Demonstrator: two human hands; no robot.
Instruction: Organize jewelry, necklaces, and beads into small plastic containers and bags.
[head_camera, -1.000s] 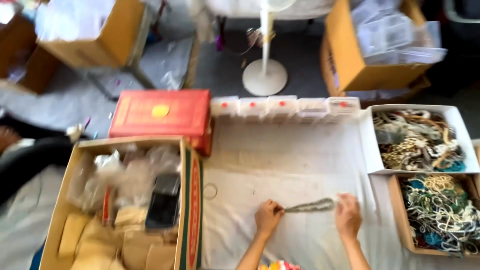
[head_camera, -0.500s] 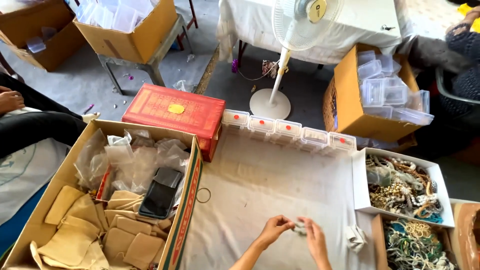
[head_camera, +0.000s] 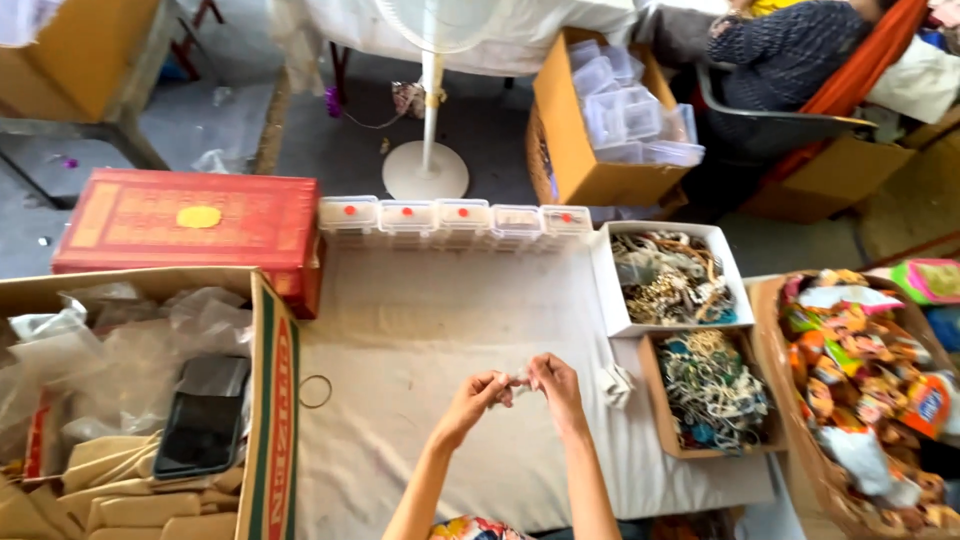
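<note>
— What has the person got there?

— A small, pale, crumpled scrap, clear plastic by the look of it (head_camera: 521, 379), pinched between both hands above the cream cloth-covered table (head_camera: 420, 320). The left hand (head_camera: 474, 397) has its fingers curled tight onto one end, the right hand (head_camera: 556, 384) closed onto the other; the hands nearly touch. It's too small for me to say more about it.

— And what's laid out around them?

— Count with me. Five small clear plastic lidded boxes with red dots (head_camera: 455, 218), in a row along the far edge of the cloth. One white open box of tangled gold and brown jewellery (head_camera: 668, 278) to the right, and just nearer, one brown open box of beaded strings (head_camera: 708, 390). One thin metal ring (head_camera: 315, 391) lying alone on the cloth at the left.

— The big cartons?

— One large cardboard carton of clear bags and tan pouches (head_camera: 140, 400) hard against the cloth's left edge, with a black phone (head_camera: 200, 425) lying in it. One flat red box with a yellow oval (head_camera: 190, 222) behind that.

— Room to move?

— Bare cloth in the middle, between carton and jewellery boxes; a crumpled clear bag (head_camera: 617, 383) lies just beside the right hand.
</note>
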